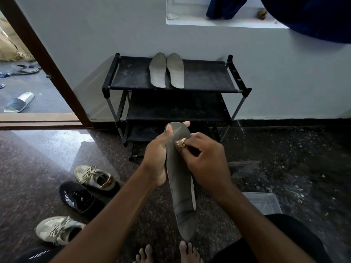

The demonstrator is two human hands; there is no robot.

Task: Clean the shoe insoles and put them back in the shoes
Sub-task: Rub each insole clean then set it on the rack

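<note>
**Step in hand: wiping.** The left hand (157,156) grips a dark insole (180,186) by its left edge. The thumb lies on the upper face and the fingers wrap behind, with 1 fingertip showing past the far end. The right hand (207,160) is curled round a small tan cloth (180,143) and pinches it against the insole face, just right of the left thumb.

**Key relation.** The insole's long axis runs away from the person. The wider end is far, above both hands. The narrower end hangs below both wrists, near the bare feet (188,253). The cloth sits at the far end, so most of the face lies below the right hand, toward the body.

**Judgement.** The next stroke should run down this axis toward the near end, with the left hand bracing the back. The left hand covers part of the left edge, so a regrip is probably needed to reach it.

**Other parts.**
- 2 pale insoles (157,71) lie side by side on the top shelf of a black rack (133,73), beyond both hands and well apart from them.
- 1 black shoe (77,196) and 2 beige shoes (95,177) stand on the floor (284,158), left of the left forearm. The left hand is the nearer one for refitting.
</note>
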